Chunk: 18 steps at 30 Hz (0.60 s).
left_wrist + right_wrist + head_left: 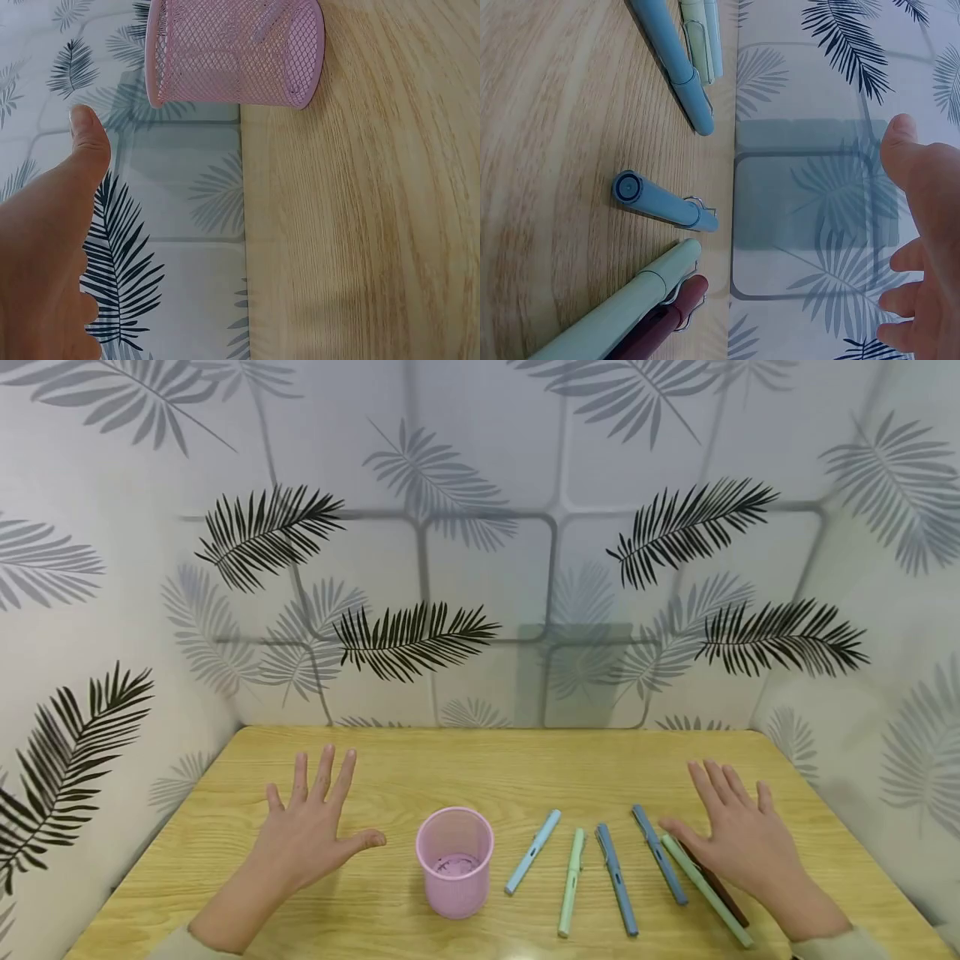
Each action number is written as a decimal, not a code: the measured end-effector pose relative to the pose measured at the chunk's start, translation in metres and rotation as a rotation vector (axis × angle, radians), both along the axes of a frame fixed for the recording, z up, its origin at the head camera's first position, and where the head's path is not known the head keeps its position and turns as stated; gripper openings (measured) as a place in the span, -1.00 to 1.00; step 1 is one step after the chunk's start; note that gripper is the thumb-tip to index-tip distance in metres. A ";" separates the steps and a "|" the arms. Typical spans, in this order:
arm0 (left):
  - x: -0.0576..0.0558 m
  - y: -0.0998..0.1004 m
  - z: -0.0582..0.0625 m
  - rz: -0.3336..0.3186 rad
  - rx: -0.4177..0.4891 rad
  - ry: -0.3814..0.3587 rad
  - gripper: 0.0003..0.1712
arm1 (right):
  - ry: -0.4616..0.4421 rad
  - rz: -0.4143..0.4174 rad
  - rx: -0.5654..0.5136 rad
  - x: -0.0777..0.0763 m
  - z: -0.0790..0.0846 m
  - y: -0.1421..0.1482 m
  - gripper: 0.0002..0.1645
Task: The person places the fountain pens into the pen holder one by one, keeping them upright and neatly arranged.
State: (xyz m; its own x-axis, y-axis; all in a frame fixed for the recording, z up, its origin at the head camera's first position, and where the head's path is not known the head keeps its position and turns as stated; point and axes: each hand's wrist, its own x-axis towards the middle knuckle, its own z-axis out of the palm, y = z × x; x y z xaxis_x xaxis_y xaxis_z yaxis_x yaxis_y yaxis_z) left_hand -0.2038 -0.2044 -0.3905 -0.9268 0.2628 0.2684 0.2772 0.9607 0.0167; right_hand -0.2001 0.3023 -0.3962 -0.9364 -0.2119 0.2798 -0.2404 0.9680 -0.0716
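My left hand [303,839] is spread with straight fingers above the table, left of a pink mesh pen holder [459,893]. Nothing is in it. On the right, my right hand [746,847] hovers palm down with fingers extended and holds nothing. Its thumb overlaps the far ends of a green pen [705,890] and a dark red pen [723,893] in the head view. Those two lie side by side. Between them and the holder lie a light blue pen [533,852], another green pen [572,882] and two darker blue pens, one [617,878] left of the other [659,854].
The wooden table [375,777] backs onto a wall [480,568] with a leaf pattern. Similar patterned panels stand along its left and right sides. The upright pen holder has its opening facing up.
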 end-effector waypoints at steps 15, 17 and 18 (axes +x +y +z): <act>0.000 0.003 0.001 -0.011 -0.008 0.032 0.23 | 0.082 0.032 -0.006 0.000 0.003 0.000 -0.01; 0.001 0.004 0.001 -0.014 -0.007 0.029 0.23 | 0.072 0.028 -0.017 0.000 0.003 0.002 -0.01; 0.001 0.004 0.001 -0.018 -0.003 0.025 0.23 | 0.064 0.023 -0.024 0.001 0.003 0.002 -0.02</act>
